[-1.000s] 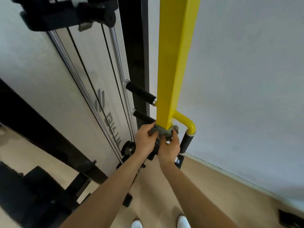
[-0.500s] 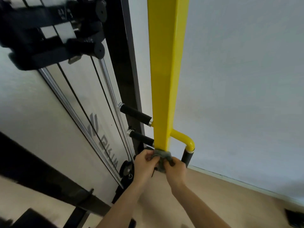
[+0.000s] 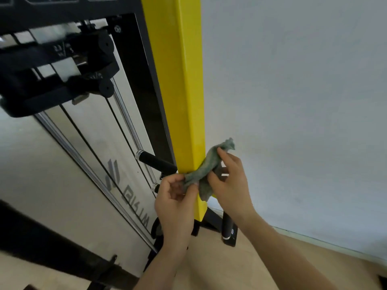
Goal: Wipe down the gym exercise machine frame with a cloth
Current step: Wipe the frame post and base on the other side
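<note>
You are pinching one end of the grey-green cloth (image 3: 206, 170) with your left hand (image 3: 176, 203) at lower centre. Your right hand (image 3: 229, 181) is gripping its other end, stretching it across the yellow post (image 3: 184, 91).

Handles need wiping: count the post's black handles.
3 handles: one left of the post, one below it behind the left hand, one under the right hand; others may be hidden.

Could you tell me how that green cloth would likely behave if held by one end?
Probably floppy: the cloth bunches and bends against the yellow post, and a loose corner hangs below. Likely light, since the left hand and right hand hold it by fingertips.
</note>
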### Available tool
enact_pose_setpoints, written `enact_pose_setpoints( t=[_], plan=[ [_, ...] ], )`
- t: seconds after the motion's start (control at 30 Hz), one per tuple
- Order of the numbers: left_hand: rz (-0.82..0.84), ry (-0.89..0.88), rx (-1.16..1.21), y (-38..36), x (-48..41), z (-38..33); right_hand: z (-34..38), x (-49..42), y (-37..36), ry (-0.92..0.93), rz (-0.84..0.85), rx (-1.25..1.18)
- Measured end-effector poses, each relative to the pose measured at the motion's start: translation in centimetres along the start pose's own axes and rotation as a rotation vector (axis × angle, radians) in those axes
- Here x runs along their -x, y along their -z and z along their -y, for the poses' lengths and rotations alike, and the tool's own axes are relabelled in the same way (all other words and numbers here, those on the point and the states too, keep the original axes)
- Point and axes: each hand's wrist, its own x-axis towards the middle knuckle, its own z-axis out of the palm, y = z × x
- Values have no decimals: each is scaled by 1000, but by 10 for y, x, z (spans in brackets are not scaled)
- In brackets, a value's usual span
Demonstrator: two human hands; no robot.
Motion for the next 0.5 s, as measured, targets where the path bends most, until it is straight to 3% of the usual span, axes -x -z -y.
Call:
enact_pose_setpoints(
  t=[0.13, 0.5],
  plan=[
    [-56, 10, 20, -10, 2, -4, -9, -35, 7, 66, 299, 125],
    [-316, -150, -79, -38, -17, -36, 17, -95, 32, 223, 724, -273]
  ],
)
